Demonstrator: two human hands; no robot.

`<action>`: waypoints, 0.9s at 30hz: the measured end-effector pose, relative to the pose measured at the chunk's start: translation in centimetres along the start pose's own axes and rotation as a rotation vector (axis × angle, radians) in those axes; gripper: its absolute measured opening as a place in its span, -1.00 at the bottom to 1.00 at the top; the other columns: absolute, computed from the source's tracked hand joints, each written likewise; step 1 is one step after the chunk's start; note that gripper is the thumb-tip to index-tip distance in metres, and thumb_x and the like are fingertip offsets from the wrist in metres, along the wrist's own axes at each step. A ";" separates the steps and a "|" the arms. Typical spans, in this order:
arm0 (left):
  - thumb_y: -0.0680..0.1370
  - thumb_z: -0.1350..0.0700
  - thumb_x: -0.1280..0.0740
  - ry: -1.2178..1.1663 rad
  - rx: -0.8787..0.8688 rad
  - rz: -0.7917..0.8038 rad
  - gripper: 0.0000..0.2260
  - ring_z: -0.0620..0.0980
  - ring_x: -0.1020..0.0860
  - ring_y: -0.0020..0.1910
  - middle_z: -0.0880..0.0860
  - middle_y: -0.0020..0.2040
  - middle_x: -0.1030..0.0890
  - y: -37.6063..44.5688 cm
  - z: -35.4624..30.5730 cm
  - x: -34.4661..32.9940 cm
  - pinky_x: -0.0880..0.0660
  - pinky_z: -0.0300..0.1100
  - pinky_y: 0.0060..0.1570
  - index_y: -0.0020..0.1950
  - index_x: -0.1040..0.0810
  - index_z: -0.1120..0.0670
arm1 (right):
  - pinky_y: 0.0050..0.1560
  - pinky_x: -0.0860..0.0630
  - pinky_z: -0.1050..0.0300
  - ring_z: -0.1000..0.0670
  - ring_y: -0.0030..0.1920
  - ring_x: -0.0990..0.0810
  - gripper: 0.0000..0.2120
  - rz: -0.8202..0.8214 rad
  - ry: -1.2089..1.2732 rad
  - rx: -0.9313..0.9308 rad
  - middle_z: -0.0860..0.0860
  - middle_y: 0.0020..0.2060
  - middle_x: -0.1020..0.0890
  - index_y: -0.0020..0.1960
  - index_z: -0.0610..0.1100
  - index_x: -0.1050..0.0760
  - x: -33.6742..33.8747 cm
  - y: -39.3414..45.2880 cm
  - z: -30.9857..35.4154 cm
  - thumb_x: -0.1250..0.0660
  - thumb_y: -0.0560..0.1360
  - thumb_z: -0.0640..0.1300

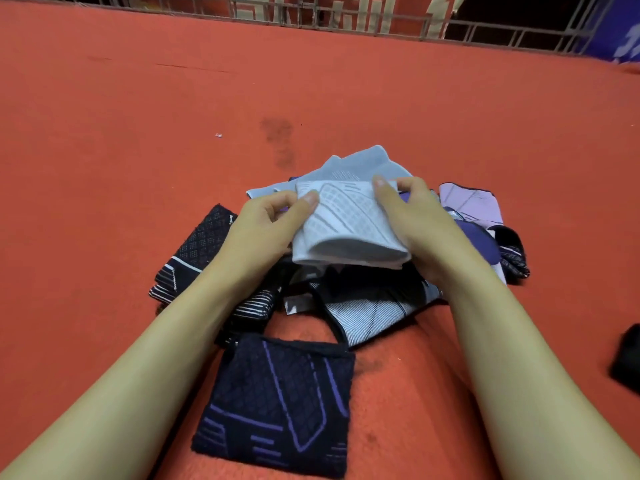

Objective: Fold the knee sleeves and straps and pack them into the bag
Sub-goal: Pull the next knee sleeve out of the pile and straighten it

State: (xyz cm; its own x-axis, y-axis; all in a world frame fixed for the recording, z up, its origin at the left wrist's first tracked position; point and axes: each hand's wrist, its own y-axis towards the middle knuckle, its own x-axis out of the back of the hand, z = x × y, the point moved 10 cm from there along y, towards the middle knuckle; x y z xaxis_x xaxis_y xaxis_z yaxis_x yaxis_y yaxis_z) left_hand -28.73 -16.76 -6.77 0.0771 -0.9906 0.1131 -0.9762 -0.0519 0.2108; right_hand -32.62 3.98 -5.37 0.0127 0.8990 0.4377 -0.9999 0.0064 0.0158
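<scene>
A light grey knee sleeve (349, 226), folded double, is held above the pile between both hands. My left hand (266, 226) pinches its left edge and my right hand (415, 220) grips its right edge. Under it lies a heap of sleeves: another light grey one (356, 164) behind, a black one with white pattern (197, 251) at the left, a grey striped one (367, 317) in front, and a lilac one (471, 202) at the right. A folded dark navy sleeve with purple lines (280, 403) lies flat nearest to me. No bag is recognisable.
Everything rests on a red carpet (138, 150) with a dark stain (277, 133) beyond the pile. A metal railing (329, 19) runs along the far edge. A black object (628, 358) sits at the right border.
</scene>
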 end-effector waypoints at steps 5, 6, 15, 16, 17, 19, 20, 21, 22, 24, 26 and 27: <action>0.57 -0.29 -0.32 -0.001 0.071 -0.091 -0.56 0.25 -0.70 -0.03 0.13 -0.05 -0.75 0.5 1.1 1.6 -0.58 0.16 0.15 0.01 -0.72 0.07 | -0.19 -0.65 0.08 0.03 -0.26 -0.69 -0.35 0.448 0.304 -0.130 -0.04 0.12 -0.68 0.51 0.10 -0.17 -3.6 -1.7 -0.5 -0.46 0.56 0.02; 0.59 -0.26 -0.33 -0.014 0.075 -0.091 -0.58 0.14 -0.68 -0.14 0.09 -0.12 -0.74 0.6 1.2 1.5 -0.59 0.03 0.02 -0.03 -0.70 0.09 | -0.23 -0.62 0.14 0.04 -0.29 -0.67 -0.34 0.469 0.303 -0.119 -0.04 0.12 -0.68 0.52 0.10 -0.17 -3.7 -1.8 -0.4 -0.47 0.56 -0.02; 0.60 0.03 -0.45 0.092 0.057 0.245 -0.78 -0.16 -0.70 0.05 -0.10 0.07 -0.75 -0.3 0.2 -1.6 -0.59 -0.27 0.04 0.21 -0.70 0.07 | 0.04 -0.67 0.02 -0.11 0.10 -0.74 -0.29 0.405 0.276 0.071 -0.07 0.11 -0.75 0.57 0.03 -0.14 -2.3 -0.6 0.0 -0.45 0.58 -0.19; 0.59 0.08 -0.46 0.088 0.061 0.248 -0.80 -0.14 -0.71 0.03 -0.07 0.06 -0.76 -0.4 0.2 -1.5 -0.59 -0.30 0.00 0.19 -0.71 0.10 | 0.13 -0.65 -0.03 -0.13 0.12 -0.74 -0.26 0.392 0.256 0.074 -0.05 0.10 -0.75 0.58 0.04 -0.10 -2.0 -0.4 -0.1 -0.47 0.57 -0.17; 0.58 0.12 -0.47 0.076 0.070 0.250 -0.80 -0.10 -0.71 0.06 -0.03 0.07 -0.76 -0.4 0.3 -1.5 -0.61 -0.28 0.02 0.18 -0.71 0.12 | 0.17 -0.63 -0.05 -0.12 0.12 -0.73 -0.25 0.379 0.253 0.067 -0.05 0.09 -0.75 0.58 0.00 -0.12 -1.7 -0.3 -0.2 -0.48 0.56 -0.15; 0.55 0.15 -0.49 0.034 0.078 0.255 -0.78 -0.04 -0.72 0.08 0.01 0.10 -0.76 -0.5 0.6 -1.2 -0.61 -0.25 0.04 0.18 -0.71 0.14 | 0.14 -0.66 0.01 -0.11 0.12 -0.73 -0.45 0.395 0.272 0.059 -0.10 0.07 -0.76 0.48 -0.19 -0.35 -1.4 -0.2 -0.2 -0.46 0.57 -0.17; 0.54 0.17 -0.49 0.021 0.073 0.250 -0.77 -0.04 -0.72 0.07 0.02 0.10 -0.76 -0.5 0.6 -1.2 -0.61 -0.26 0.03 0.18 -0.70 0.14 | 0.09 -0.67 0.08 -0.09 0.12 -0.73 -0.59 0.420 0.270 0.065 -0.11 0.07 -0.75 0.40 -0.22 -0.48 -1.4 -0.4 -0.1 -0.43 0.59 -0.19; 0.52 0.19 -0.50 0.008 0.073 0.245 -0.75 -0.04 -0.72 0.07 0.02 0.10 -0.76 -0.5 0.5 -1.2 -0.60 -0.26 0.03 0.19 -0.69 0.15 | 0.02 -0.68 0.15 -0.06 0.11 -0.73 -0.69 0.440 0.268 0.069 -0.10 0.07 -0.75 0.33 -0.22 -0.56 -1.4 -0.5 -0.1 -0.40 0.60 -0.20; 0.51 0.21 -0.50 -0.026 0.078 0.239 -0.72 -0.02 -0.72 0.09 0.05 0.11 -0.75 -0.4 0.5 -1.2 -0.62 -0.23 0.05 0.21 -0.66 0.17 | -0.06 -0.67 0.21 -0.03 0.07 -0.74 -0.75 0.449 0.271 0.066 -0.08 0.07 -0.76 0.29 -0.19 -0.60 -1.4 -0.7 -0.1 -0.38 0.62 -0.20; 0.50 0.27 -0.48 -0.157 0.106 0.221 -0.66 0.05 -0.71 0.11 0.12 0.13 -0.74 -0.1 0.8 -1.0 -0.65 -0.14 0.08 0.26 -0.55 0.19 | -0.29 -0.61 0.28 -0.04 -0.06 -0.77 -0.77 0.445 0.302 0.049 -0.04 0.04 -0.76 0.31 -0.10 -0.56 -1.1 -1.0 0.1 -0.33 0.66 -0.17; 0.53 0.35 -0.43 -0.283 0.128 0.183 -0.56 0.07 -0.71 0.08 0.16 0.14 -0.73 0.1 1.0 -0.8 -0.68 -0.11 0.01 0.33 -0.39 0.12 | -0.48 -0.51 0.31 -0.07 -0.24 -0.76 -0.74 0.454 0.306 0.059 -0.03 0.08 -0.75 0.36 -0.01 -0.48 -0.9 -1.0 0.2 -0.28 0.69 -0.12; 0.52 0.38 -0.41 -0.336 0.139 0.162 -0.48 0.07 -0.71 0.08 0.18 0.15 -0.73 0.2 1.2 -0.6 -0.68 -0.11 -0.02 0.39 -0.33 0.08 | -0.53 -0.47 0.32 -0.04 -0.32 -0.74 -0.73 0.456 0.304 0.071 -0.02 0.11 -0.73 0.38 0.03 -0.46 -0.7 -1.0 0.3 -0.27 0.69 -0.11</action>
State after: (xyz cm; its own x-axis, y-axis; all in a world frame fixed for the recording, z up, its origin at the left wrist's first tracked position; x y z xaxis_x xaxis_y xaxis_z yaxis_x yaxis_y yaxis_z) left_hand -29.19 -16.37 -7.97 -0.1289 -0.9723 -0.1951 -0.9901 0.1151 0.0802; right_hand -31.58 3.23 -5.45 -0.4354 0.8900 0.1353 -0.9001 -0.4328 -0.0498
